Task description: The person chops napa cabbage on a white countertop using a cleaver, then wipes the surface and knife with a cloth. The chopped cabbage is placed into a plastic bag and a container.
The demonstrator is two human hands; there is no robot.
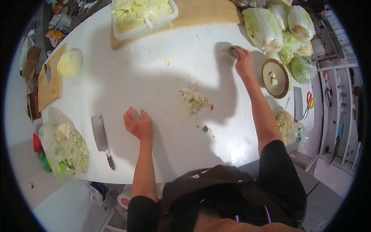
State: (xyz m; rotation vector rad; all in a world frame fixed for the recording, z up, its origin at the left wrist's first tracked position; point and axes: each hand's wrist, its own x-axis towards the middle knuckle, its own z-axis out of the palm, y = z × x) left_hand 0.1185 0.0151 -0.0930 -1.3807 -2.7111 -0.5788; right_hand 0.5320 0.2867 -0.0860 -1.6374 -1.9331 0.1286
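Observation:
My right hand (244, 62) reaches far out and grips a crumpled cloth or thin bag (231, 51) on the white table (174, 145). My left hand (139, 124) holds nothing, its fingers apart, above the table to the right of a cleaver (100, 134) with a brown handle. Between my hands lies a small heap of chopped vegetable scraps (194, 99), with a bit of green leaf (205, 128) nearer to me. A brown-rimmed bowl (263, 78) with a few cut pieces sits right of my right forearm.
A plastic tub (127, 35) of cut cabbage stands on a wooden board (208, 13) at the back. Napa cabbages (262, 29) are piled back right, above a second cleaver (298, 104) and scissors (309, 104). At left are a round cabbage (70, 64), a cutting board (52, 87) and a filled plastic bag (65, 145).

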